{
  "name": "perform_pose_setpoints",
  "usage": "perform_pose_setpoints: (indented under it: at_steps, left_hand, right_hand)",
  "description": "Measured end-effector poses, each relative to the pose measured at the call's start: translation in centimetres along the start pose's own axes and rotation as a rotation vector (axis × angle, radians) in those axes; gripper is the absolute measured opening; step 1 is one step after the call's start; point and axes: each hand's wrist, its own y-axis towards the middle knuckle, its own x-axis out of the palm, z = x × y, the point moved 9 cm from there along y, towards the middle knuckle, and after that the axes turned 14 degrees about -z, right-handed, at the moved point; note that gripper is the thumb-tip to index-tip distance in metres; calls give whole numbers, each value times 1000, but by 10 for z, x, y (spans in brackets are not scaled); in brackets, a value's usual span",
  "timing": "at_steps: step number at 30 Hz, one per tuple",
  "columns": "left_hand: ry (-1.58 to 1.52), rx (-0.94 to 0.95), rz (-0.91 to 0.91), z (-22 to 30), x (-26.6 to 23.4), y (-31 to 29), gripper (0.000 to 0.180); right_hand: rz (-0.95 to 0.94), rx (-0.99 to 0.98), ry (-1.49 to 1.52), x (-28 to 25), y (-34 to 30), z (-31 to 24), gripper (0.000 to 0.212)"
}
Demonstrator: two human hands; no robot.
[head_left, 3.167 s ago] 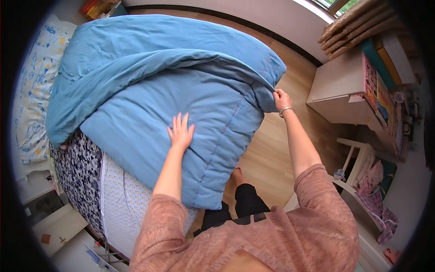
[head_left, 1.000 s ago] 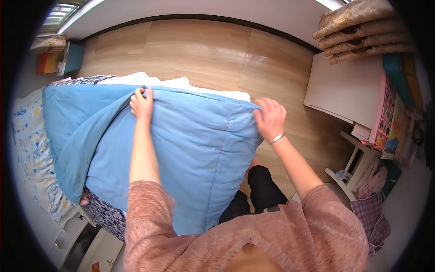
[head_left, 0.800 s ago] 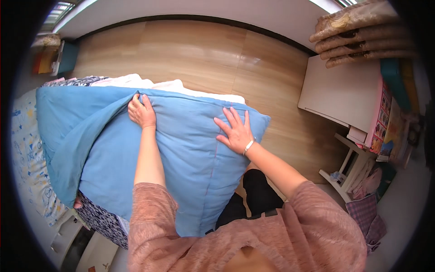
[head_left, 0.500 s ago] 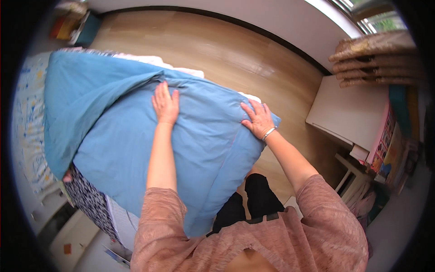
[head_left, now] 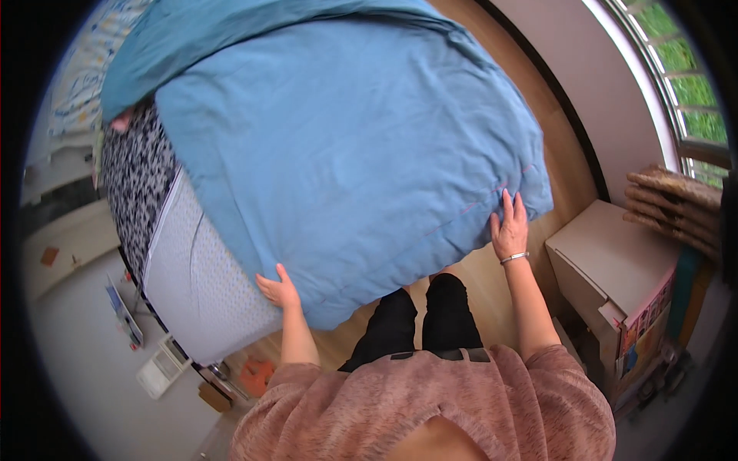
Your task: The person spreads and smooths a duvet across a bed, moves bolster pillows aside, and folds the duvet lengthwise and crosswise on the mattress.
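Observation:
A blue quilt lies spread over the bed, its far part folded back on itself in a long ridge. My left hand is at the quilt's near left edge, thumb up and fingers apart, beside the pale dotted sheet. At the near right edge, by a line of pink stitching, my right hand touches the quilt with its fingers stretched out. A silvery bracelet circles the right wrist. Neither hand grips the cloth.
A black-and-white patterned cloth shows at the bed's left side. To the right stands a white cabinet, with stacked brown folded items behind it below a window. A white power strip-like box sits lower left.
My left hand has come from the quilt's fold back to its near left edge. My right hand has slid along the right edge, and the view has shifted, showing more sheet and window.

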Motion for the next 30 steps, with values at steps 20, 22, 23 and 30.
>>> perform_pose_setpoints:
  at_steps: [20, 22, 23, 30]
  left_hand:
    - [-807, -231, -879, -176, 111, -64, 50]
    - [-720, -431, -1161, -163, 103, -96, 45]
    - [-764, -401, -1185, -168, 99, -94, 43]
    - [26, -407, -1643, -194, 94, -101, 37]
  right_hand:
    - [-203, -145, -376, 59, -25, -150, 59]
    - [-372, -17, -466, 63, -19, -137, 60]
    - [-352, -33, -452, 54, -20, -146, 60]
    - [-672, 7, 24, 68, -69, -70, 24]
